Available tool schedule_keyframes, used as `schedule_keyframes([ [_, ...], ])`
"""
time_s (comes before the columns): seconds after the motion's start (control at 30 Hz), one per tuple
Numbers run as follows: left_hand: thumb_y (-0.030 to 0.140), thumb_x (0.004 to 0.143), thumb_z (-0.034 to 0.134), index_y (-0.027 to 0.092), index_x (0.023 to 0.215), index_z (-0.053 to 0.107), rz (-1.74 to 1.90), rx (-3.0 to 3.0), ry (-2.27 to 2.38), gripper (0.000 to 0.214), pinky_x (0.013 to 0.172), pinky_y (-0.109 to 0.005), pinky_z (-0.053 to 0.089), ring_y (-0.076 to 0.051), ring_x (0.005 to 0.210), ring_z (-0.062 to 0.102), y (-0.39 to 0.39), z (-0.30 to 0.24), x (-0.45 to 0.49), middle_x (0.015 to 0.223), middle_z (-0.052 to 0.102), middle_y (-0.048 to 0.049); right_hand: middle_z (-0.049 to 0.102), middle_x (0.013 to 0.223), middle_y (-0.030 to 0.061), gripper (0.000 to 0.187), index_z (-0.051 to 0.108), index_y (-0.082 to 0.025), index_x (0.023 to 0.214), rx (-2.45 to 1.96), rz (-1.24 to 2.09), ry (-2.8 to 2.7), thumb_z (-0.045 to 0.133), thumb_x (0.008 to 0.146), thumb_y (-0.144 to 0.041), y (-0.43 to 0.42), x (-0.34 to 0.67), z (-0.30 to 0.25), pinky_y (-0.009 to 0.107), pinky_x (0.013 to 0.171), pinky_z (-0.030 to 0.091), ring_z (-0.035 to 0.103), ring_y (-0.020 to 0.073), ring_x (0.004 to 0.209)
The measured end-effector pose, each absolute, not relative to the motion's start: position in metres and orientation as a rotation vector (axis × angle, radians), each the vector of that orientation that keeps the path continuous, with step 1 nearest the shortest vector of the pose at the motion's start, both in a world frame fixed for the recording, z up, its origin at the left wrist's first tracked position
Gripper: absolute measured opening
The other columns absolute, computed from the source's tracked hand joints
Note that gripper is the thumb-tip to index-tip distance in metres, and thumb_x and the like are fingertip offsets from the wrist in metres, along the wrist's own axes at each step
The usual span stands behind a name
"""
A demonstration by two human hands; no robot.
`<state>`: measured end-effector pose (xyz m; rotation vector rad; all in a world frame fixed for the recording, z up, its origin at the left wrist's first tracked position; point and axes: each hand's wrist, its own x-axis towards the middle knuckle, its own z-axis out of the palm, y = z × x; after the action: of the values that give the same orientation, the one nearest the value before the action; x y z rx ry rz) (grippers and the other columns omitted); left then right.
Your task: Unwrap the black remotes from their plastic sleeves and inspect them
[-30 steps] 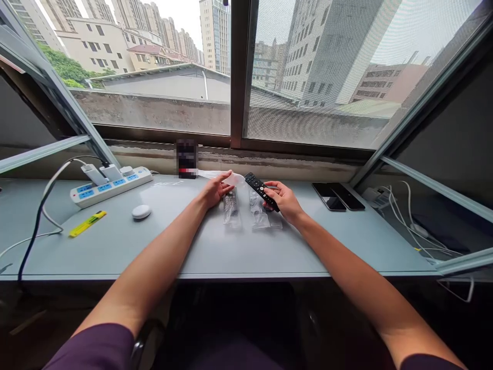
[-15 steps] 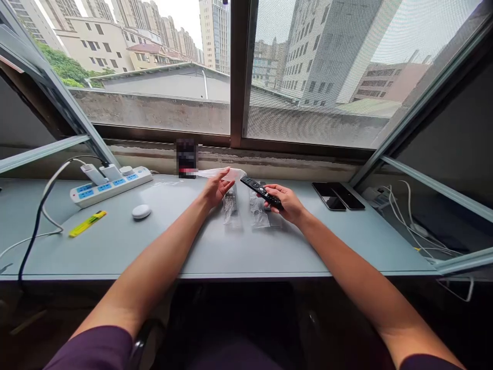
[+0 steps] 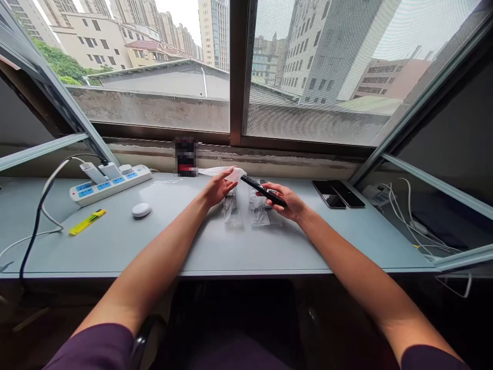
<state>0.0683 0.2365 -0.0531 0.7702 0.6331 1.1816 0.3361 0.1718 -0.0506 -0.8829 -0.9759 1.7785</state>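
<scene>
My right hand (image 3: pixel 287 202) grips a black remote control (image 3: pixel 259 188) by its near end, with the far end pointing left towards my left hand. My left hand (image 3: pixel 217 188) holds a clear plastic bag (image 3: pixel 227 173) at its mouth, fingers curled round the edge; the remote's tip sits right at the bag's opening. Below the hands, two small clear packets (image 3: pixel 231 207) with dark contents lie on the grey desk (image 3: pixel 185 241), the second packet (image 3: pixel 259 211) under my right hand.
A white power strip (image 3: pixel 111 183) with plugs and cables sits at the back left. A white round puck (image 3: pixel 141 209) and a yellow marker (image 3: pixel 88 222) lie left of centre. Two dark phones (image 3: pixel 339 194) rest at the right. A dark blurred box (image 3: pixel 186 156) stands by the window sill.
My right hand has tilted the remote flatter and moved its tip left to the mouth of the bag. My left hand has lifted slightly with the bag.
</scene>
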Motion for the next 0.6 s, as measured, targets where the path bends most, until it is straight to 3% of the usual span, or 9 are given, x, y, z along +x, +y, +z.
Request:
schedule_keyframes([
  [0.13, 0.023, 0.093, 0.088, 0.018, 0.128, 0.078, 1.124, 0.919, 0.540, 0.037, 0.099, -0.028, 0.065, -0.021, 0.113, 0.079, 0.233, -0.056, 0.069, 0.139, 0.078, -0.0119, 0.084, 0.103, 0.0158, 0.015, 0.076, -0.015, 0.112, -0.875, 1.792, -0.994, 0.064, 0.104, -0.020, 0.177, 0.330, -0.039, 0.014, 0.032, 0.043, 0.066, 0.0123, 0.058],
  [0.3, 0.021, 0.091, 0.089, 0.020, 0.134, 0.078, 1.160, 1.023, 0.507, 0.044, 0.126, -0.041, 0.052, -0.027, 0.143, 0.068, 0.229, -0.056, 0.069, 0.148, 0.075, -0.0113, 0.080, 0.102, 0.0135, 0.017, 0.075, -0.011, 0.116, -0.951, 1.817, -1.089, 0.063, 0.104, -0.009, 0.193, 0.329, -0.012, 0.012, 0.031, 0.040, 0.070, 0.0113, 0.061],
  [0.4, 0.025, 0.089, 0.092, 0.021, 0.136, 0.077, 1.152, 1.035, 0.526, 0.049, 0.129, -0.046, 0.048, -0.030, 0.148, 0.064, 0.227, -0.053, 0.070, 0.151, 0.074, -0.0126, 0.072, 0.087, 0.0065, 0.014, 0.075, -0.010, 0.112, -0.996, 1.800, -1.128, 0.065, 0.103, -0.006, 0.201, 0.324, -0.001, 0.013, 0.030, 0.037, 0.070, 0.0115, 0.058],
  [0.6, 0.038, 0.087, 0.096, 0.023, 0.136, 0.076, 1.146, 1.035, 0.516, 0.055, 0.126, -0.047, 0.051, -0.031, 0.147, 0.065, 0.227, -0.052, 0.067, 0.154, 0.072, -0.0136, 0.068, 0.086, 0.0045, 0.011, 0.076, -0.010, 0.109, -0.964, 1.776, -1.157, 0.066, 0.104, -0.008, 0.204, 0.315, -0.006, 0.013, 0.030, 0.037, 0.070, 0.0107, 0.058],
])
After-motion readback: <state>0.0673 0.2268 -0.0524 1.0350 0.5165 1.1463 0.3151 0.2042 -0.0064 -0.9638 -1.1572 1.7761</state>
